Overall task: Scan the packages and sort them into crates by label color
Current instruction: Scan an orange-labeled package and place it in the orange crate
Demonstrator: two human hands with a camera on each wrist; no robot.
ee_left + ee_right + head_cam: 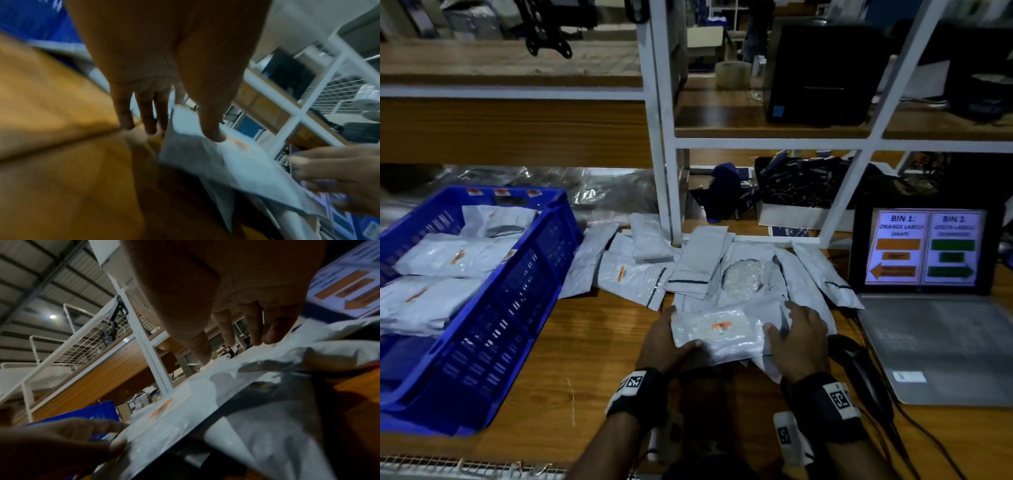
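Observation:
A white poly package (719, 334) with an orange label lies at the table's front, on top of other mailers. My left hand (681, 329) pinches its left edge, thumb on top and fingers at the edge underneath; the left wrist view shows the thumb pressing the package (236, 162) near the orange label. My right hand (786, 320) rests on the package's right side with straight, spread fingers, its thumb touching the package. In the right wrist view the right hand's fingertips (257, 340) touch the crumpled mailers beside the package (185, 418). A blue crate (517, 308) at the left holds several orange-labelled packages.
A heap of grey-white mailers (647, 270) spreads across the middle of the wooden table. At the right, an open laptop (924, 246) shows BIN 1 orange, arrow left, and BIN 2 green, arrow right. A black handheld scanner (859, 370) lies beside it. White shelf posts (667, 192) stand behind.

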